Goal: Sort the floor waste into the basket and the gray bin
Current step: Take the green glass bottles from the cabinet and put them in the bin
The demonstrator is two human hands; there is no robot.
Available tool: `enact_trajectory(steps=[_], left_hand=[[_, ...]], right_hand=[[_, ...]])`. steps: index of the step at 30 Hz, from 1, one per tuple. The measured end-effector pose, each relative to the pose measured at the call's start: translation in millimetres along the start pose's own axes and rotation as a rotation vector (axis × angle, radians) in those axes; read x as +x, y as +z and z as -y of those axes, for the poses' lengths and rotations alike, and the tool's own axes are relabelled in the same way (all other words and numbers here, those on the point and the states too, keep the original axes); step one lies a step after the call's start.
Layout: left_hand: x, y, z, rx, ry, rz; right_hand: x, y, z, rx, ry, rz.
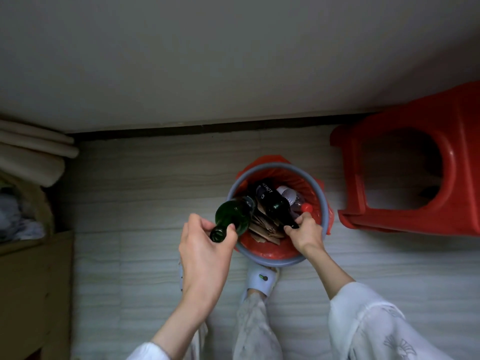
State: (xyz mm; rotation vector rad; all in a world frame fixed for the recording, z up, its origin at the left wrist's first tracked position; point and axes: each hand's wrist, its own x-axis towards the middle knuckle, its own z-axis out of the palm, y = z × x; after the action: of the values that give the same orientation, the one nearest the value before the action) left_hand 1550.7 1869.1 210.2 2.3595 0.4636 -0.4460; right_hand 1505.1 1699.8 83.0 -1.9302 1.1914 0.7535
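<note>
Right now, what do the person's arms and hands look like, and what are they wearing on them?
Both hands are bare: no gloves, rings or watch show on the left hand or the right hand. Loose white sleeves end partway up the forearms; the right one carries a faint grey printed pattern.

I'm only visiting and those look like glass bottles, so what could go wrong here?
The green bottle in the left hand and the dark bottle in the right hand hang close together over the gray bin; dropped, they might clash and crack. The bin stands beside a slippered foot, so a tip could spill there.
</note>
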Motion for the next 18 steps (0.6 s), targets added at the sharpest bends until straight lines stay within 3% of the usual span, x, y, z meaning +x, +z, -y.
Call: enact_trajectory(steps=[7, 14, 18], left_hand=[[12.5, 17.5, -12.4, -0.002, 0.018, 0.072], [15.4, 68.0, 6.5, 0.076, -0.104, 0.183], [10.3, 97.6, 29.0, 0.077, -0.275, 0.293]], right_hand=[[-7.4, -1.6, 1.3, 0.022, 0.035, 0.033], [-0.4, 0.0, -27.7, -0.063, 0.052, 0.043], [6.9, 5.3, -44.8, -0.095, 0.037, 0.035]])
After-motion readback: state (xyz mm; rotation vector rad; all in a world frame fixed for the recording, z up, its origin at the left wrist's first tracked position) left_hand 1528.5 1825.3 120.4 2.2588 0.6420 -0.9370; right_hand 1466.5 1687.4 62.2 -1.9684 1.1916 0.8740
